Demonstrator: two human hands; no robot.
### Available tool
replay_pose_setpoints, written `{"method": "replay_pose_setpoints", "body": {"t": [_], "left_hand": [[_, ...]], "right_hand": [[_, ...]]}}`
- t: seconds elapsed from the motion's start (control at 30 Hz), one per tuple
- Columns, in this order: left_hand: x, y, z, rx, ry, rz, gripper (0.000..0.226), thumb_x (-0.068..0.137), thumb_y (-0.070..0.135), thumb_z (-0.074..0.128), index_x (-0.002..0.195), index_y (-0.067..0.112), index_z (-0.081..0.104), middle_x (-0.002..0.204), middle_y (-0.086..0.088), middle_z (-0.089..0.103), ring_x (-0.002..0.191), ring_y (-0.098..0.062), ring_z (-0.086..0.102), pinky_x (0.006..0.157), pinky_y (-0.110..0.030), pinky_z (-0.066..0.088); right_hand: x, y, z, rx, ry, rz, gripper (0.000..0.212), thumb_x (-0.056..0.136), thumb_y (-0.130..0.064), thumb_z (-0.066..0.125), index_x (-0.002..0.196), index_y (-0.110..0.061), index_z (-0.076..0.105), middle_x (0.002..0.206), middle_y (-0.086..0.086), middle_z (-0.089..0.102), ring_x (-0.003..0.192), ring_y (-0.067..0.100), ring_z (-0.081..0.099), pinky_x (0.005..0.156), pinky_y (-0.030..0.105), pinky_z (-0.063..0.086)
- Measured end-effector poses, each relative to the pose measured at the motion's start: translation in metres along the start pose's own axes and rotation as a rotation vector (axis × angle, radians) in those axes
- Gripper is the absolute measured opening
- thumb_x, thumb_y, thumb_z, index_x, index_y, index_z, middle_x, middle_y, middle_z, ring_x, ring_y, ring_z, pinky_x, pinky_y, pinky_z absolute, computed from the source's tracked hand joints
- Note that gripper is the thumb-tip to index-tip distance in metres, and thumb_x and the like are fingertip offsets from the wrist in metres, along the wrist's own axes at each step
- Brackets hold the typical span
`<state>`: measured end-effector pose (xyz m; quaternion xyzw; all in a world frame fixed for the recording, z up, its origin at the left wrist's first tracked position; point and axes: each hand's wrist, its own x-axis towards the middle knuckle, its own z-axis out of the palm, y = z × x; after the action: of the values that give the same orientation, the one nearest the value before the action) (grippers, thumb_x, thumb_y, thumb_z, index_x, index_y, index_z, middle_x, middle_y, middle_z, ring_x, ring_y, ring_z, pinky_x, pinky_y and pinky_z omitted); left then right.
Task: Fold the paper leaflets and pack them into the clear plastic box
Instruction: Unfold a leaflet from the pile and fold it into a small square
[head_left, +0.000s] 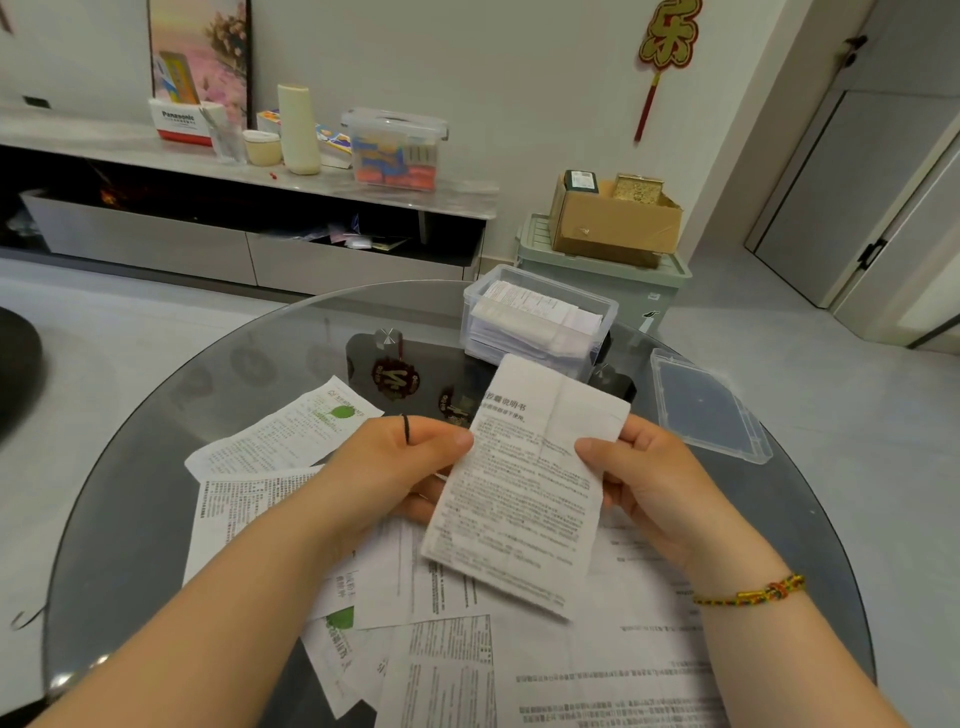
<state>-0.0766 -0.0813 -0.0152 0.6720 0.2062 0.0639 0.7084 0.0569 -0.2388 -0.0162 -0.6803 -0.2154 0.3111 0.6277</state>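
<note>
Above the table I hold a white printed leaflet with both hands. My left hand pinches its left edge with thumb on top and fingers behind. My right hand pinches its right edge the same way. The sheet shows crease lines and hangs tilted, top towards the clear plastic box. That box stands open at the far side of the table and holds several folded leaflets. Several unfolded leaflets lie spread on the glass beneath my hands.
The box's clear lid lies at the right of the round glass table. Beyond the table stand a green bin with a cardboard box on it and a low TV cabinet with assorted items.
</note>
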Motion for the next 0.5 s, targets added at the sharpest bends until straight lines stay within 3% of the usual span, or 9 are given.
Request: {"method": "replay_pose_setpoints", "body": {"t": [0.13, 0.17, 0.3, 0.4, 0.5], "left_hand": [[0.0000, -0.0012, 0.0065, -0.024, 0.034, 0.014, 0.015, 0.087, 0.012, 0.055, 0.080, 0.011, 0.068, 0.071, -0.002, 0.074, 0.059, -0.012, 0.068, 0.048, -0.021, 0.053], [0.0004, -0.0016, 0.0066, -0.031, 0.048, 0.022, 0.014, 0.086, 0.010, 0.056, 0.079, 0.011, 0.068, 0.071, -0.002, 0.074, 0.059, -0.012, 0.068, 0.052, -0.022, 0.055], [0.0027, -0.0034, 0.0026, -0.052, 0.110, 0.035, 0.013, 0.085, 0.008, 0.058, 0.078, 0.011, 0.069, 0.070, -0.001, 0.074, 0.060, -0.012, 0.069, 0.058, -0.024, 0.056], [0.0037, -0.0036, -0.0010, -0.064, 0.128, 0.031, 0.012, 0.084, 0.006, 0.058, 0.081, 0.010, 0.069, 0.071, -0.003, 0.074, 0.061, -0.013, 0.069, 0.059, -0.026, 0.056], [0.0040, -0.0031, -0.0021, -0.065, 0.121, 0.026, 0.014, 0.085, 0.004, 0.056, 0.083, 0.009, 0.069, 0.068, -0.001, 0.073, 0.057, -0.011, 0.068, 0.050, -0.021, 0.055]], "right_hand": [[-0.0005, -0.0016, 0.0050, -0.013, -0.048, -0.013, 0.019, 0.087, -0.003, 0.052, 0.093, -0.017, 0.064, 0.079, -0.001, 0.074, 0.076, 0.025, 0.063, 0.071, 0.039, 0.048], [-0.0016, -0.0019, 0.0059, -0.020, -0.083, -0.006, 0.017, 0.087, -0.005, 0.053, 0.094, -0.017, 0.064, 0.081, 0.000, 0.074, 0.076, 0.025, 0.063, 0.071, 0.039, 0.049], [-0.0058, -0.0006, 0.0088, -0.145, -0.228, 0.053, 0.015, 0.085, -0.005, 0.056, 0.093, -0.015, 0.064, 0.080, 0.003, 0.073, 0.061, 0.019, 0.060, 0.043, 0.020, 0.044], [-0.0042, 0.0010, 0.0082, -0.137, -0.221, 0.049, 0.016, 0.085, -0.001, 0.054, 0.091, -0.012, 0.065, 0.076, 0.006, 0.071, 0.049, 0.014, 0.055, 0.037, 0.017, 0.038], [-0.0039, 0.0009, 0.0071, -0.093, -0.211, 0.036, 0.019, 0.086, 0.000, 0.051, 0.092, -0.011, 0.065, 0.077, 0.009, 0.070, 0.047, 0.012, 0.056, 0.036, 0.018, 0.039]]}}
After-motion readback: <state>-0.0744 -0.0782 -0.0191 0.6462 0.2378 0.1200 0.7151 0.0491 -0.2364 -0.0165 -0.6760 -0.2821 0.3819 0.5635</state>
